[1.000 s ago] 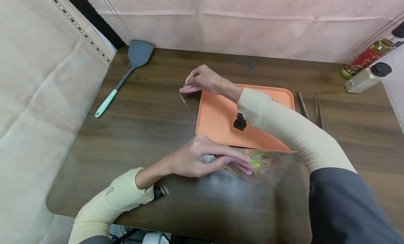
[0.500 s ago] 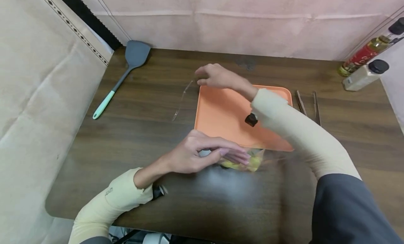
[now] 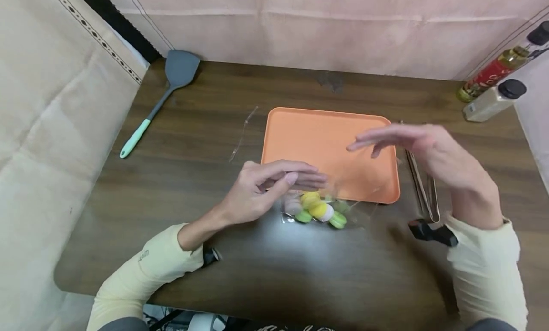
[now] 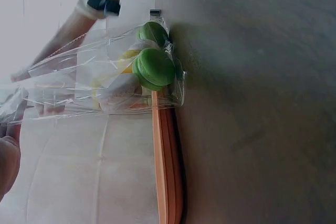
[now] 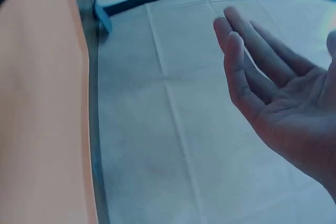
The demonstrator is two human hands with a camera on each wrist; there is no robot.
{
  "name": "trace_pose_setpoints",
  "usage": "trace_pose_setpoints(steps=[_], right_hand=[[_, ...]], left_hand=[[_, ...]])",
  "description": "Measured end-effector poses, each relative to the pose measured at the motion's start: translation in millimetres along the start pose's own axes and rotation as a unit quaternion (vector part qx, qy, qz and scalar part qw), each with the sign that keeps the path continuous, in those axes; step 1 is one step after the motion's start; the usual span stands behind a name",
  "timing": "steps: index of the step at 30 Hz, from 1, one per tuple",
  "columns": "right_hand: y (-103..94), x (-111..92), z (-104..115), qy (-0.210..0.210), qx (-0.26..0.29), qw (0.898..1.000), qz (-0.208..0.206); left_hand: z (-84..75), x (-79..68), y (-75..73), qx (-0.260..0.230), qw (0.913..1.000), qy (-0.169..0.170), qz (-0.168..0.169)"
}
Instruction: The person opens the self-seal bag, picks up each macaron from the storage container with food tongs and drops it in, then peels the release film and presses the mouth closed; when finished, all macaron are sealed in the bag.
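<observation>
My left hand (image 3: 266, 188) holds the top of a clear plastic bag (image 4: 63, 85) of macarons. In the head view, yellow, green and pale macarons (image 3: 318, 210) show below the fingers, near the tray's front edge. Two green macarons (image 4: 155, 67) sit at the bag's bottom in the left wrist view, where part of the left hand (image 4: 8, 161) shows. My right hand (image 3: 429, 147) is raised over the right side of the orange tray (image 3: 317, 140), its fingers extended and holding nothing. In the right wrist view the right hand (image 5: 283, 98) has its palm visible.
A thin clear strip (image 3: 243, 133) lies left of the tray. Metal tongs (image 3: 422, 188) lie to its right, partly under the right hand. A grey spatula with a mint handle (image 3: 136, 138) lies at the left; two bottles (image 3: 489, 104) stand back right.
My right hand has let go of the thin strip, which now lies on the table, and has swung right across the tray. The left hand has risen slightly, and more of the macarons shows.
</observation>
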State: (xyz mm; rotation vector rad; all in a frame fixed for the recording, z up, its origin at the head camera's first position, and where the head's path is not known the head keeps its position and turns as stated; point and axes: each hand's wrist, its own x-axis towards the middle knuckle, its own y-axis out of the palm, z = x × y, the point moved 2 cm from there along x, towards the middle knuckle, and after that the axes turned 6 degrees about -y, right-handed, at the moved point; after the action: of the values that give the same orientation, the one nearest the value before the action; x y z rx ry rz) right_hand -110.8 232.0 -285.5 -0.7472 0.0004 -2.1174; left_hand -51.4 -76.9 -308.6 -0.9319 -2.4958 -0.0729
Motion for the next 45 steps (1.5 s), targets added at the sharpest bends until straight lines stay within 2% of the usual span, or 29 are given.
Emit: trace_pose_setpoints(steps=[2,4,6,8,10,11,14,18,22,27,33,34,38,41,45], right_hand=[[8.8,-9,10,0.011,-0.054,0.998,0.018],[16.6,-11,17,0.051,-0.125,0.99,0.03],[23.4,-10,23,0.084,-0.199,0.976,0.027],[28.4,-8,26,0.111,-0.267,0.957,0.014],[31.2,-6,28,0.113,-0.316,0.942,0.0],[31.9,-5,28,0.11,-0.323,0.94,-0.007],[30.3,-8,29,0.088,-0.316,0.945,-0.004],[23.9,-14,29,0.066,-0.31,0.948,0.018],[16.7,-19,28,0.05,-0.313,0.948,0.034],[11.8,-23,22,0.036,-0.312,0.948,0.04],[7.3,-25,11,-0.009,-0.219,0.974,0.05],[6.9,-26,9,-0.018,-0.199,0.978,0.055],[6.1,-28,5,-0.056,-0.165,0.982,0.065],[6.6,-30,2,-0.079,-0.15,0.983,0.071],[7.0,-31,2,-0.097,-0.138,0.982,0.08]], left_hand=[[-0.8,0.3,-1.1,0.002,0.9999,-0.003,-0.015],[-0.5,-0.2,-2.0,0.006,0.9996,-0.006,-0.028],[0.4,-0.4,-2.2,0.008,0.9992,-0.008,-0.038],[1.5,-0.3,-2.1,0.008,0.999,-0.011,-0.043],[3.1,-0.3,-2.3,0.008,0.9986,-0.018,-0.05],[3.1,0.0,-2.4,0.008,0.9983,-0.022,-0.053],[3.5,1.2,-4.0,0.019,0.9974,-0.028,-0.064],[4.1,2.6,-9.0,0.088,0.993,-0.006,-0.078],[5.5,2.7,-14.9,0.163,0.9824,0.025,-0.087],[5.6,3.1,-21.8,0.229,0.9687,0.07,-0.067],[3.7,3.0,-31.0,0.275,0.9542,0.116,-0.016],[3.2,2.8,-32.2,0.276,0.9535,0.12,-0.008],[3.1,2.4,-37.3,0.278,0.9516,0.13,0.023],[4.1,2.1,-40.2,0.263,0.9548,0.129,0.051],[5.2,2.2,-41.8,0.244,0.959,0.127,0.07]])
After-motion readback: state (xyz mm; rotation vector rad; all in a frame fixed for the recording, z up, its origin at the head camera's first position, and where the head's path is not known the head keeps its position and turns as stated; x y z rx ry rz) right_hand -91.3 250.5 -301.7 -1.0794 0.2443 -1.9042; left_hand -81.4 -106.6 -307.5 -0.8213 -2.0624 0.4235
